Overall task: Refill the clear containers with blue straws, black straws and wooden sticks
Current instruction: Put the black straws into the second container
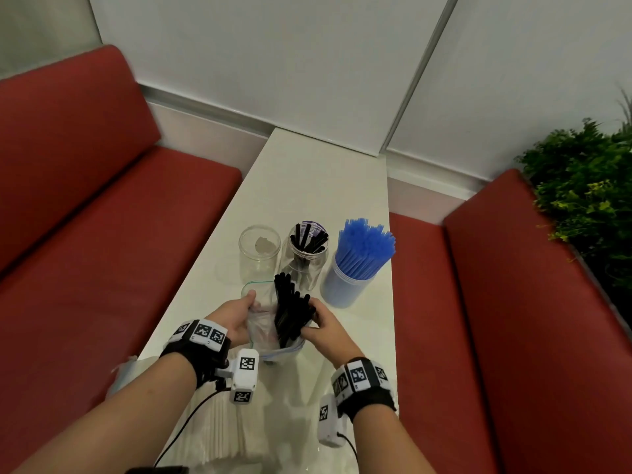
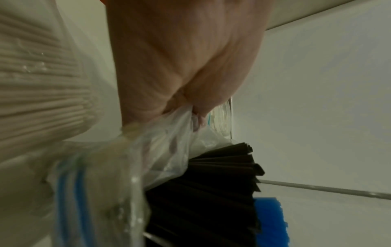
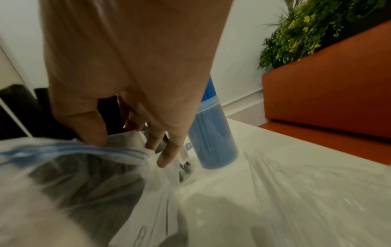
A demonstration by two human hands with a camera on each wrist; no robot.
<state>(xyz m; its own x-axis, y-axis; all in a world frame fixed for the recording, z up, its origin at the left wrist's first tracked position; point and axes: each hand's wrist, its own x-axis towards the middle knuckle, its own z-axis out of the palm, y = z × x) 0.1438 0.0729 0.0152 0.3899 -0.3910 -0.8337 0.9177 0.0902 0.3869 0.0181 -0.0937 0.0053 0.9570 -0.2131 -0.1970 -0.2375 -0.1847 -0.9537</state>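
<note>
A white table (image 1: pixel 307 172) runs between red benches (image 1: pixel 85 200). On it stand three clear containers: one packed with blue straws (image 1: pixel 364 248), the middle jar (image 1: pixel 306 258) part-filled with black ones, the left jar (image 1: pixel 259 249) bare of straws. Nearer, the left hand (image 1: pixel 236 319) pinches a zip bag (image 1: pixel 263 323) by its plastic, while the right hand (image 1: pixel 321 326) curls round the black straws (image 1: pixel 290 313) sticking out of it — the bundle sits just before the middle jar.

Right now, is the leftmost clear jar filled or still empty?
Empty. The leftmost clear jar shows only its bare bottom through the open mouth, with no sticks or straws inside; the middle jar holds some black straws.
</note>
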